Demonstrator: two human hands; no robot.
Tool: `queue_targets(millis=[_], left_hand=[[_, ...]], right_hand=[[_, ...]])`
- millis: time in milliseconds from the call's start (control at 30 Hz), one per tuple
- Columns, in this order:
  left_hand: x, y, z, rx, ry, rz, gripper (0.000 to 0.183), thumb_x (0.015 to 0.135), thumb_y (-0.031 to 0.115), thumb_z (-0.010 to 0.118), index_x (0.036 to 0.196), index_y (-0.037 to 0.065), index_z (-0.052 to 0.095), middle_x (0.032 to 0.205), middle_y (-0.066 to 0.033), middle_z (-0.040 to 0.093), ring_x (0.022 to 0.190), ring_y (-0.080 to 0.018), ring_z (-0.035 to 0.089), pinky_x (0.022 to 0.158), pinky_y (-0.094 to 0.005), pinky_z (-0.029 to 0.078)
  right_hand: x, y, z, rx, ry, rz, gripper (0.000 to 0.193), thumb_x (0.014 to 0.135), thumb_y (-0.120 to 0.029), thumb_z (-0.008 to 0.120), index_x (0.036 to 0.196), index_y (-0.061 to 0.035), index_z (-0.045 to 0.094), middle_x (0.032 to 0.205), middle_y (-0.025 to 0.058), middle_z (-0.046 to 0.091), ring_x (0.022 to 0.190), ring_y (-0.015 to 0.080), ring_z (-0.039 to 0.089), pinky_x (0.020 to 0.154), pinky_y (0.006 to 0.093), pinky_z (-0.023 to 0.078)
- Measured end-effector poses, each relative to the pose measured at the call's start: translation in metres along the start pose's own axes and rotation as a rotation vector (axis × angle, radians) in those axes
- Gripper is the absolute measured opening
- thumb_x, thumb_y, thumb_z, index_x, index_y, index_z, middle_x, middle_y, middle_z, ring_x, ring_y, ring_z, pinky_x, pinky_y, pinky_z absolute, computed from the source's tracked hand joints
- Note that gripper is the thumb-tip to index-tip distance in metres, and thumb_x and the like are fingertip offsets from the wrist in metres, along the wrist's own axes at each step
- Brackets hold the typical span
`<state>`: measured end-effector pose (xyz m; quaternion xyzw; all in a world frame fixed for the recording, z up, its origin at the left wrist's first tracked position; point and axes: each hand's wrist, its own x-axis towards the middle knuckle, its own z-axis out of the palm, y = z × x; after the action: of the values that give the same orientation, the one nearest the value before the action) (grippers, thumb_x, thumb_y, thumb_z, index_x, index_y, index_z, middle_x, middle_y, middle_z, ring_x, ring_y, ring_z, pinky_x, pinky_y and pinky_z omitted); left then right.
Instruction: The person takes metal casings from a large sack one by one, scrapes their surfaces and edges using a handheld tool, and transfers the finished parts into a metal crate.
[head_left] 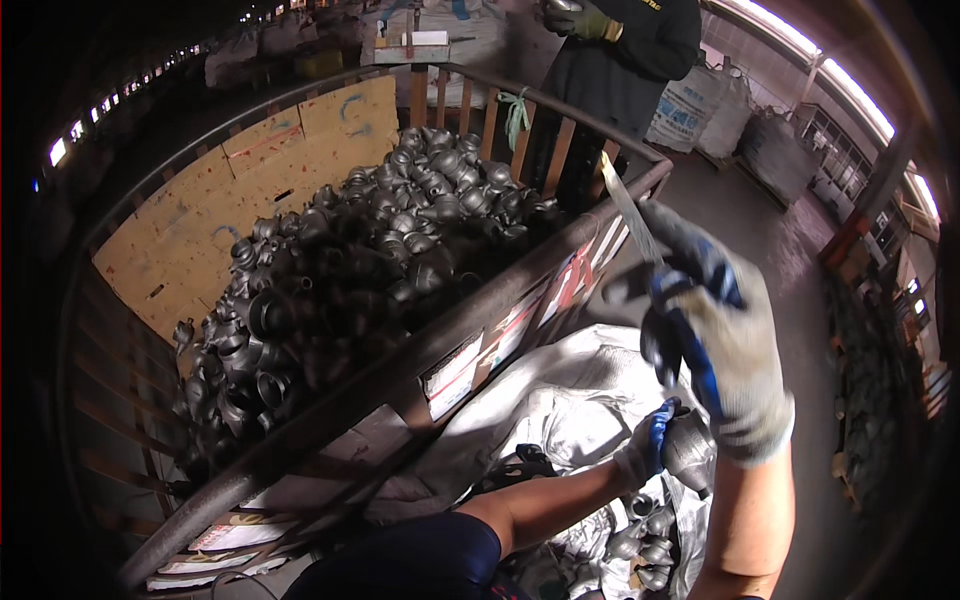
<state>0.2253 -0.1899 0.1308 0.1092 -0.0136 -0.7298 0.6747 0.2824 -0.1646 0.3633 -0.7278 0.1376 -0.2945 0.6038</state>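
Observation:
My right hand (715, 320), in a white and grey glove with blue-black patches, is raised and closed around a knife-like tool. The flat, narrow silver blade (632, 212) slants up and left from my fingers, its tip catching yellow light. Lower down, my left hand (652, 440), gloved in grey and blue, grips a rounded grey fitting (690, 455) with a ribbed body and narrower end. Under it, several similar fittings (645, 545) lie in a white woven bag (570, 385). My right fingertips are partly blurred.
A large barred metal bin (400, 420) on my left holds a heap of grey fittings (430, 200) against cardboard lining (250, 150). Beyond its rim stands a person in dark clothes (630, 70), gloved, holding a shiny part. Large filled sacks (700, 110) stand at the far right.

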Motion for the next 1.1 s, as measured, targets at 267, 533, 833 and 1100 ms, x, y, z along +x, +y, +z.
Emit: queue_targets(millis=[267, 533, 833, 1100], left_hand=[[-0.007, 0.001, -0.005, -0.027, -0.024, 0.067, 0.035, 0.090, 0.035, 0.043, 0.102, 0.003, 0.052, 0.093, -0.0079, 0.059, 0.085, -0.0207, 0.057, 0.082, -0.0334, 0.045], [-0.010, -0.024, -0.008, 0.032, -0.097, 0.047, 0.035, 0.091, 0.034, 0.042, 0.102, 0.004, 0.052, 0.095, -0.0084, 0.059, 0.087, -0.0207, 0.057, 0.082, -0.0336, 0.046], [0.025, -0.052, -0.014, 0.112, -0.186, -0.263, 0.034, 0.091, 0.033, 0.041, 0.103, 0.004, 0.052, 0.096, -0.0090, 0.059, 0.088, -0.0206, 0.057, 0.082, -0.0339, 0.046], [0.015, -0.057, -0.020, 0.087, -0.205, -0.251, 0.033, 0.092, 0.032, 0.040, 0.103, 0.004, 0.052, 0.098, -0.0096, 0.059, 0.089, -0.0206, 0.058, 0.082, -0.0342, 0.046]], right_hand=[[-0.087, 0.037, -0.011, -0.038, 0.174, 0.059, 0.060, 0.080, -0.027, 0.062, 0.124, 0.0085, 0.040, 0.077, 0.0128, 0.061, 0.055, 0.0077, 0.051, 0.048, 0.0182, 0.039], [-0.163, 0.065, -0.048, -0.224, 0.218, 0.150, 0.052, 0.081, -0.016, 0.058, 0.123, 0.0084, 0.040, 0.077, 0.0093, 0.057, 0.057, 0.0083, 0.050, 0.050, 0.0178, 0.039], [-0.105, -0.001, -0.061, -0.018, 0.131, -0.054, 0.048, 0.082, -0.006, 0.049, 0.128, 0.0002, 0.039, 0.085, 0.0042, 0.057, 0.062, 0.0066, 0.049, 0.058, 0.0202, 0.043], [-0.263, 0.093, -0.081, 0.448, 0.537, 0.190, 0.052, 0.079, -0.003, 0.055, 0.127, 0.0053, 0.036, 0.091, 0.0183, 0.058, 0.053, 0.0127, 0.050, 0.043, 0.0202, 0.039]])
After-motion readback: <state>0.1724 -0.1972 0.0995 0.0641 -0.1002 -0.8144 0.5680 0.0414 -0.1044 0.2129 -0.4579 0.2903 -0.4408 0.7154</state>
